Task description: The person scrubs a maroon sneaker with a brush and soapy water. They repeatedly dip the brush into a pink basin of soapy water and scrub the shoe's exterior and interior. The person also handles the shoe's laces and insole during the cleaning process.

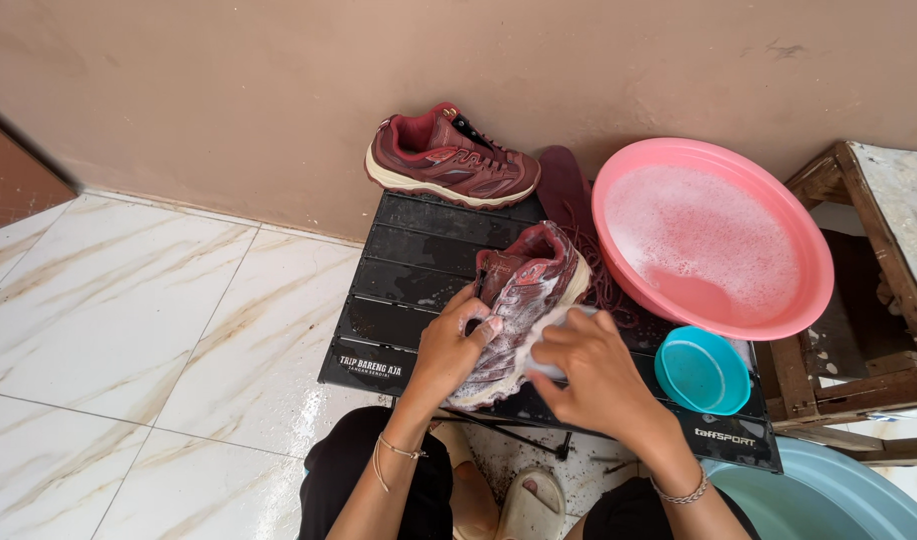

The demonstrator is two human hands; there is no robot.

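A pink basin (809,250), teal bowl (702,370), wooden stool (859,170).

Soft, even daylight filled the scene, bright without harsh shadows. A faint sheen lay on the wet floor tiles (129,330) and glare glinted off the black slatted table (409,270). Foam in the pink basin (714,240) looked washed out. Focus was sharp at the centre; the wide lens bent the wall (229,90) line toward the edges.

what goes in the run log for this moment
left hand holds soapy shoe | right hand scrubs it | on black table | pink basin beside
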